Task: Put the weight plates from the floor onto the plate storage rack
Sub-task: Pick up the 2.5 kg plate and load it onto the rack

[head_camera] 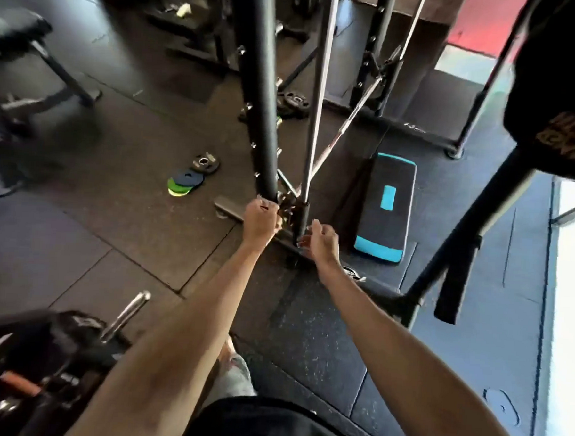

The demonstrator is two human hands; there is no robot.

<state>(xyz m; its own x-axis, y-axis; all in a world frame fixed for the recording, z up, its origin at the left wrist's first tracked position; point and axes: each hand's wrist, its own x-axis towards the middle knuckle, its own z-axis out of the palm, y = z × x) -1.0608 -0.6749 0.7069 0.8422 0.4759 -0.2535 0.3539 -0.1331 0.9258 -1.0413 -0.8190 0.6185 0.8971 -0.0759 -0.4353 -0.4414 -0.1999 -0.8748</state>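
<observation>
The left hand [261, 218] is curled around something small and blurred at the rack [261, 83] base, the right hand [321, 243] half-open beside it; plates [195, 176] lying on the floor could trip a backward step.

The left hand [261, 220] is curled at the foot of the rack upright [262, 93], and whatever it grips is too blurred and covered to identify. The upright's top runs off the frame. The small floor plates [191, 178] overlap, so their count stays unclear. Bottom left, dark equipment [42, 365] is smeared and cropped.
</observation>
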